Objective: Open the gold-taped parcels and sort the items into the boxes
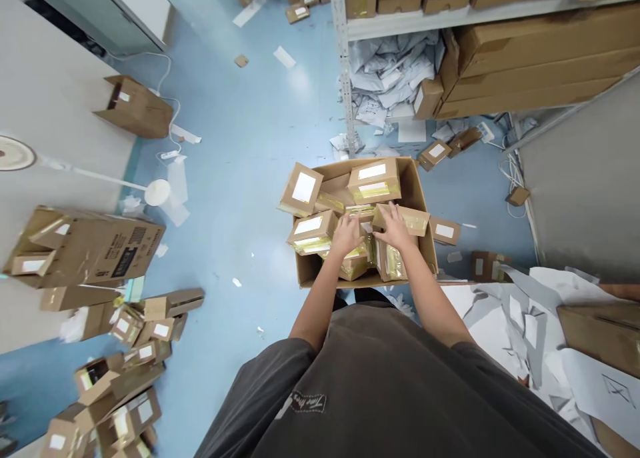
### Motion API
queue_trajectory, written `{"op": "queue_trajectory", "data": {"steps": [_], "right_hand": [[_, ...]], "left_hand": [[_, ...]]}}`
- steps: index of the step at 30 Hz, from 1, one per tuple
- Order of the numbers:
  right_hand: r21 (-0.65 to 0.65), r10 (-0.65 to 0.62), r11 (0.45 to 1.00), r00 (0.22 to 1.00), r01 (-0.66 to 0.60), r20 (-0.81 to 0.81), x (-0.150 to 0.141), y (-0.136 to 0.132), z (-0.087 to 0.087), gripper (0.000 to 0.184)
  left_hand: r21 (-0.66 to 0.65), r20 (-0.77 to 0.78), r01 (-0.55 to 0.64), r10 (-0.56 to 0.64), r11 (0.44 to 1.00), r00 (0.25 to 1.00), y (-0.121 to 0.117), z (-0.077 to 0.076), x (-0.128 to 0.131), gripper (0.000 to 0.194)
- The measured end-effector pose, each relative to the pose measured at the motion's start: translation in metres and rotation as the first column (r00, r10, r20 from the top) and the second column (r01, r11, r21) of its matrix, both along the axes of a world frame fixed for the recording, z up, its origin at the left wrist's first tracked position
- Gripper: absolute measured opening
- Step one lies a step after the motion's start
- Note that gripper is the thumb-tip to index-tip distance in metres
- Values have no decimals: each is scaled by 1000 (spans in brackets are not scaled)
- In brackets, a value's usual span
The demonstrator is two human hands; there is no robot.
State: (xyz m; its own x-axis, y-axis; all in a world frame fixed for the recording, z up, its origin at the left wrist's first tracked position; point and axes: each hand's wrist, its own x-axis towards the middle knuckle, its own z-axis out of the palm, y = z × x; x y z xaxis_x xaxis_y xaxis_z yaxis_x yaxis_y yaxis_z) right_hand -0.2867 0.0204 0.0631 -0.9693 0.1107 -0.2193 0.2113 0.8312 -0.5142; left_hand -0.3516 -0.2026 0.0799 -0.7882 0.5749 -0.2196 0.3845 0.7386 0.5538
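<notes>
While small taped boxes (376,179) lie heaped inside a large open carton (413,183), the right hand (393,229) rests with fingers spread on a long box (414,222), and the left hand (346,237), fingers bent, lies on the boxes beside it; whether either grips, I cannot tell. Around the carton spreads blue floor (235,151), with a loaded metal shelf (400,29) beyond and a scattered box pile (143,351) far left

Open carton (411,186) with bottom mostly hidden from you, box (354,267) toward its near edge partly covered by your left hand (347,235), label (304,187) print too small to read, fan head (14,153) cut off at left
</notes>
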Motion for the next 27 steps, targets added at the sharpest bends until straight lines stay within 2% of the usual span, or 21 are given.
{"op": "queue_trajectory", "data": {"steps": [2, 4, 6, 9, 12, 15, 19, 23, 25, 27], "right_hand": [[-21, 91, 996, 996, -91, -11, -17, -29, 10, 112], [-40, 171, 984, 985, -171, 3, -33, -58, 16, 111], [-54, 238, 970, 971, -236, 26, -45, -85, 19, 111], [-57, 310, 950, 949, -307, 58, -59, -119, 19, 114], [-37, 334, 942, 935, -332, 117, -69, -142, 19, 121], [-9, 369, 926, 902, -377, 224, -79, -159, 17, 135], [24, 426, 880, 810, -475, 403, -92, -186, 6, 153], [42, 430, 850, 738, -525, 520, -98, -217, -6, 157], [56, 394, 864, 739, -501, 546, -94, -229, -6, 152], [78, 355, 885, 773, -459, 526, -85, -236, -2, 144]], "left_hand": [[-77, -64, -72, 67, 994, 996, -48, 7, -8, 102], [-156, -87, -164, 152, 974, 985, -97, 6, -16, 100], [-217, -79, -240, 227, 946, 971, -140, -3, -24, 99], [-293, 44, -229, 252, 928, 967, -184, -24, -31, 107], [-274, 147, -183, 229, 944, 962, -201, -45, -25, 108], [-199, 114, -217, 242, 956, 963, -205, -55, -7, 98], [-135, 55, -261, 270, 956, 961, -218, -56, 23, 87], [-114, 73, -219, 228, 969, 971, -239, -55, 42, 78], [-104, 82, -185, 194, 977, 978, -249, -54, 41, 75], [-101, 96, -148, 158, 984, 983, -258, -53, 33, 77]]}}
